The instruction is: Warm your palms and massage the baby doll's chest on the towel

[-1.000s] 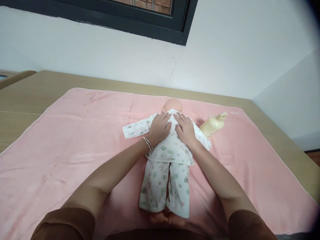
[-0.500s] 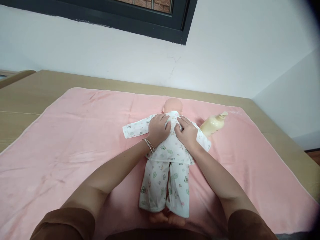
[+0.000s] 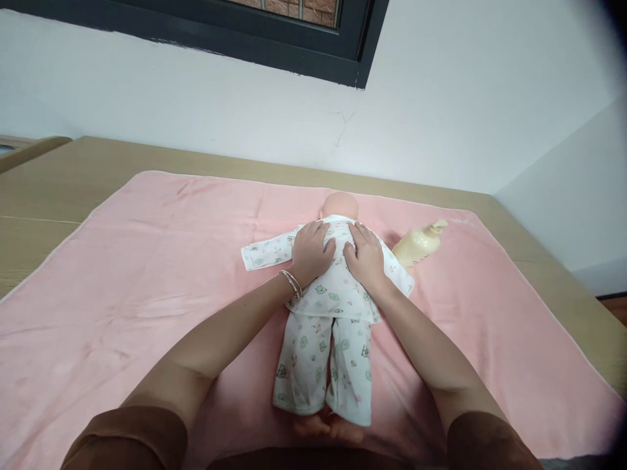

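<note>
A baby doll (image 3: 339,204) lies face down, its bald head toward the wall and its feet toward me. It wears a white pajama top (image 3: 333,297) and matching pajama pants (image 3: 304,365), both printed with small green figures. My left hand (image 3: 312,253) rests flat on the left side of the doll's upper back, fingers stretched out. On the right side of the back lies my right hand (image 3: 366,256), its fingers also extended and slightly spread. Neither hand grips the cloth. The doll's sleeves reach out to both sides.
Under the doll a pink blanket (image 3: 147,281) is spread over a wooden table (image 3: 44,189). A pale yellow pump bottle (image 3: 418,244) lies on its side by the doll's right-hand sleeve. Behind the table stands a white wall (image 3: 235,111) with a dark window frame (image 3: 294,55).
My right hand's fingers have straightened and shifted slightly, now lying flatter on the doll's back. My left hand stays almost in place; the doll and bottle have not moved.
</note>
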`<state>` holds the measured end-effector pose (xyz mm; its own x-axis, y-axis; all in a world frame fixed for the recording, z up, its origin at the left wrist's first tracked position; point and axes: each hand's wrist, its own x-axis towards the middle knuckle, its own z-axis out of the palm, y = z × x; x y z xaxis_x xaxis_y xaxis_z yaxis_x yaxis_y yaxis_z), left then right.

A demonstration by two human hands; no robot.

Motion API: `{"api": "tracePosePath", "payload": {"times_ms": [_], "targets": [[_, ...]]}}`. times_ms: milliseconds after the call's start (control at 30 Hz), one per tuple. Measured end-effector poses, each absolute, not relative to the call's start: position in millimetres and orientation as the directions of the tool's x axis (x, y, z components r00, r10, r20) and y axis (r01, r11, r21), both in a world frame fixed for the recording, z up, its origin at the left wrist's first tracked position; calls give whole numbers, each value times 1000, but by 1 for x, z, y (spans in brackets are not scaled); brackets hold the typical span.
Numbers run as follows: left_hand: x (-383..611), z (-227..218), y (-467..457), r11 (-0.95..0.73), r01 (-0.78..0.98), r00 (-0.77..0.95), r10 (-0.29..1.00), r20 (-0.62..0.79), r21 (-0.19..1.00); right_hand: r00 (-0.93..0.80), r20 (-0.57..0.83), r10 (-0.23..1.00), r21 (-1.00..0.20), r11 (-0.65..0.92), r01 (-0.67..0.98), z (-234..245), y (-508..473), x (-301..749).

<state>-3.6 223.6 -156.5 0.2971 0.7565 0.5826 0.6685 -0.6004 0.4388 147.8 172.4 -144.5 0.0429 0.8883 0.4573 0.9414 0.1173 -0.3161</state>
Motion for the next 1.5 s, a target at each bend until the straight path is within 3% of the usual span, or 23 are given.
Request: {"api": "tracePosePath", "payload": {"times_ms": [233, 400, 600, 767, 933, 1067, 1233, 1367, 1500], "targets": [[-5, -161, 225, -610, 620, 275, 758, 592, 493, -49, 622, 781, -206, 224, 953, -145, 169, 148], [-5, -162, 226, -611, 611, 273, 759, 590, 503, -159, 491, 856, -232, 304, 924, -147, 172, 152], [-5, -160, 225, -611, 605, 271, 761, 590, 510, -108, 553, 826, -250, 288, 925, -149, 173, 153], [-5, -161, 225, -616, 601, 275, 757, 592, 509, -161, 466, 870, -258, 308, 916, -148, 173, 154], [-5, -162, 226, -618, 603, 270, 753, 600, 505, -113, 543, 832, -257, 293, 921, -147, 173, 153], [-5, -163, 226, -620, 604, 270, 750, 604, 500, -164, 485, 859, -262, 321, 910, -148, 173, 153], [-6, -163, 226, -632, 595, 275, 741, 612, 497, -74, 578, 812, -283, 285, 916, -148, 170, 153], [-6, -163, 227, -631, 592, 273, 742, 612, 501, -104, 448, 888, -278, 249, 928, -141, 171, 149], [-6, -162, 227, -645, 587, 287, 732, 618, 490, -58, 422, 905, -279, 190, 941, -113, 162, 141]]}}
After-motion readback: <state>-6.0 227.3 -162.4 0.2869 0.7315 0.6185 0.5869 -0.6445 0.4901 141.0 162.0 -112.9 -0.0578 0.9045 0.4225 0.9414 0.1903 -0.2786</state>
